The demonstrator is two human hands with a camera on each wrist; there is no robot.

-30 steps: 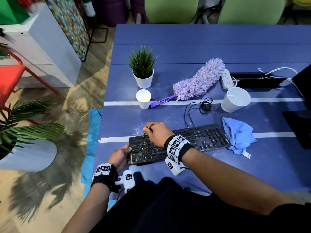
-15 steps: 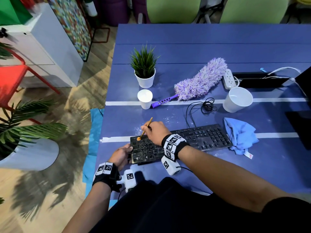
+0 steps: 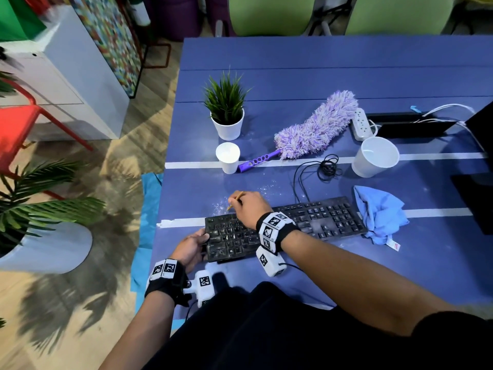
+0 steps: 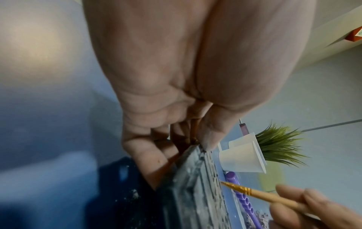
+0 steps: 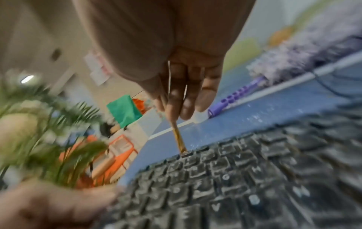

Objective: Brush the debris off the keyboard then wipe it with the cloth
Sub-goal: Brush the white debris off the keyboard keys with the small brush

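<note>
A dusty black keyboard [image 3: 314, 220] lies on the blue table [image 3: 293, 76], near its front left corner. My left hand [image 3: 190, 249] grips the keyboard's left end [image 4: 188, 178], thumb on top. My right hand [image 3: 249, 206] pinches a thin wooden-handled brush [image 3: 234, 201] over the keyboard's far left keys. In the right wrist view the brush [image 5: 177, 133] has its tip on the top row of the keyboard [image 5: 245, 178]. White dust specks lie on the table behind it. A crumpled blue cloth [image 3: 378, 209] rests at the keyboard's right end.
Behind the keyboard stand a small paper cup [image 3: 228, 157], a potted grass plant [image 3: 226, 113], a purple fluffy duster [image 3: 314, 126], a large white cup [image 3: 373, 156] and a power strip [image 3: 361, 124]. The keyboard's cable [image 3: 325, 166] coils there. A dark monitor [image 3: 477, 166] is at right.
My right hand has kept flicking the brush at the keyboard's far left edge, the handle swinging up and back down. The left hand still holds the keyboard's end.
</note>
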